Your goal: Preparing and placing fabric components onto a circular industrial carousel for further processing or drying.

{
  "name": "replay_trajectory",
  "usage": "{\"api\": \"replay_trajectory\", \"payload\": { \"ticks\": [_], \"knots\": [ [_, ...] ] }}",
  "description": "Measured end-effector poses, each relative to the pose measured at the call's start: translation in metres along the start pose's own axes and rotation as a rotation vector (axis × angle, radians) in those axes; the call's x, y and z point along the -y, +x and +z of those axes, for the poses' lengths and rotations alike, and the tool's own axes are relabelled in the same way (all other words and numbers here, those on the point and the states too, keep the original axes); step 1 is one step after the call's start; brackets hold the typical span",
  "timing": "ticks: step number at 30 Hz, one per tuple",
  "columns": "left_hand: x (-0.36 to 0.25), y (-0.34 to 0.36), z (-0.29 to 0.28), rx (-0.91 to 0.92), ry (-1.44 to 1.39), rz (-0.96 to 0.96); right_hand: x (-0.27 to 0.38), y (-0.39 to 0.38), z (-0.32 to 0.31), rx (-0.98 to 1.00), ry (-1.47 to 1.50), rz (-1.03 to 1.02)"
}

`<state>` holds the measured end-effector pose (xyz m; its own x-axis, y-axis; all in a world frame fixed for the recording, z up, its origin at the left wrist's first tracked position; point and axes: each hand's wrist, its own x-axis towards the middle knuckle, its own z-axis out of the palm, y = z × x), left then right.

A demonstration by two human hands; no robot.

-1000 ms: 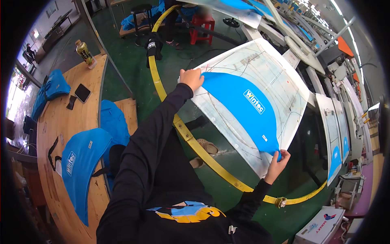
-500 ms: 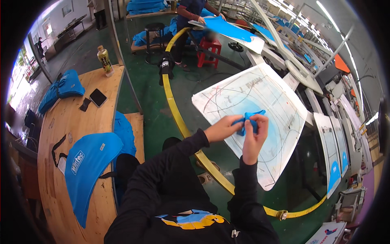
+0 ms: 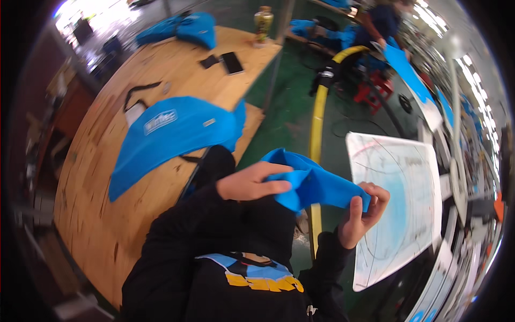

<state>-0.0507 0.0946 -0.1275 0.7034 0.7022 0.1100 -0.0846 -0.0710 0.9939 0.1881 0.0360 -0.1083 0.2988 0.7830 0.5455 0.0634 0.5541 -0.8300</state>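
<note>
A piece of bright blue fabric [image 3: 335, 189] is stretched between my two hands, folded and partly opened out in front of my lap. My left hand [image 3: 251, 182] grips its left end, thumb against the cloth. At the opposite end, my right hand [image 3: 366, 213] pinches the edge between thumb and fingers. Just past the right hand is a white flat board [image 3: 397, 214] with a pale blue stain and dark drawn lines. A larger curved blue fabric piece [image 3: 182, 131] with a white printed label lies flat on the wooden table [image 3: 88, 214] to my left.
A black strap [image 3: 131, 96], a phone [image 3: 232, 63], a drink bottle [image 3: 263, 26] and a blue bundle [image 3: 196, 29] are on the table. A yellow curved rail [image 3: 318, 121] runs between table and boards. Beyond stands a co-worker [image 3: 383, 24] near a red stool [image 3: 374, 92].
My view has turned left toward the table. The bunched blue fabric has come away from over the white board and is spread wider, my hands now farther apart.
</note>
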Motion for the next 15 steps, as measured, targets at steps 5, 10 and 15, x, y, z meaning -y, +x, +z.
{"api": "replay_trajectory", "payload": {
  "ticks": [5,10,15],
  "knots": [
    [0.001,-0.153,-0.048,-0.339,0.098,-0.191,-0.026,-0.028,0.006,0.06,0.075,0.209],
    [0.021,-0.28,-0.064,-0.72,-0.312,-0.136,-0.045,-0.007,0.054,0.068,0.13,0.292],
    [0.013,-0.321,-0.116,-1.199,-0.293,0.201,-0.09,0.049,0.149,0.253,0.332,0.298]
  ]
}}
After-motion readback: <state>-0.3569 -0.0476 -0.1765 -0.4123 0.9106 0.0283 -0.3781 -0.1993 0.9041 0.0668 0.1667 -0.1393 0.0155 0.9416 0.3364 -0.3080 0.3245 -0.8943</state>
